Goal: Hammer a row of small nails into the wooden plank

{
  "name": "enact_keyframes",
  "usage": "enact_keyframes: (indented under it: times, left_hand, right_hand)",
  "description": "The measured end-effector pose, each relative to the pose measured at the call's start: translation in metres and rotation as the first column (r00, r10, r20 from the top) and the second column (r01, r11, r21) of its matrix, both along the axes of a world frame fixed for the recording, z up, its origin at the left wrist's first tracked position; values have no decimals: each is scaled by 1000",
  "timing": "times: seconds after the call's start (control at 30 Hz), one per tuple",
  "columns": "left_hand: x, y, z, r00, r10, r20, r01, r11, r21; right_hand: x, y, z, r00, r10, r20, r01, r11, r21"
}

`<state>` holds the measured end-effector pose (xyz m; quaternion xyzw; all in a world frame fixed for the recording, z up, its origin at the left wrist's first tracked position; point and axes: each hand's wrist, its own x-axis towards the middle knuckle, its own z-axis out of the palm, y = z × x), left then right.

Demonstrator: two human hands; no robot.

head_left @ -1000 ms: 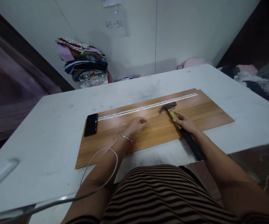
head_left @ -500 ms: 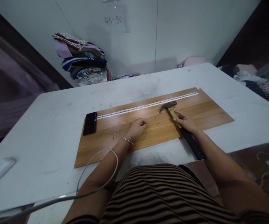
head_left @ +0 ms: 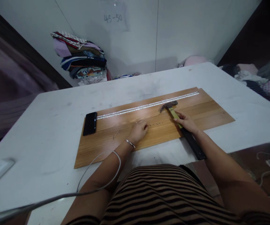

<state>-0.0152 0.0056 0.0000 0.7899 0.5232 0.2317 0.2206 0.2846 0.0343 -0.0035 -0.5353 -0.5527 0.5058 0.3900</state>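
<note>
My right hand (head_left: 186, 122) grips a claw hammer (head_left: 175, 118) by its yellow and black handle, with the steel head resting over the wooden board (head_left: 208, 114). Fingers pinched together, my left hand (head_left: 139, 130) is low over the board at the left end of a row of small nails (head_left: 156, 124). Whatever lies between those fingertips is too small and hidden to make out. Left of that hand, several loose nails (head_left: 116, 135) lie on the wood. Another thin nail-like piece (head_left: 136, 122) shows just behind the knuckles.
Two metal rulers (head_left: 135, 109) lie along the board's far side, with a black phone (head_left: 90, 123) at their left end. Under the board is a white table (head_left: 55, 125). A grey cable (head_left: 62, 196) loops by my left forearm. Folded clothes (head_left: 85, 61) are stacked by the wall.
My left hand has turned slightly and shifted a little to the right, fingers more curled, uncovering the thin piece behind it. My right hand and the hammer have stayed in place.
</note>
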Motion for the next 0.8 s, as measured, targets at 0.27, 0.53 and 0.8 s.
enact_keyframes:
  times: [0.27, 0.53, 0.8]
  left_hand:
    - [-23, -1, 9, 983, 161, 90, -161, 987, -4]
    - [-63, -11, 21, 935, 352, -46, -353, 935, -36]
    - [-43, 10, 29, 943, 78, -323, -79, 997, 13]
  right_hand:
    - [-1, 0, -1, 999, -24, -37, 24, 1000, -9]
    - [2, 1, -5, 999, -26, -31, 25, 999, -28]
    - [2, 0, -2, 999, -34, -18, 33, 998, -44]
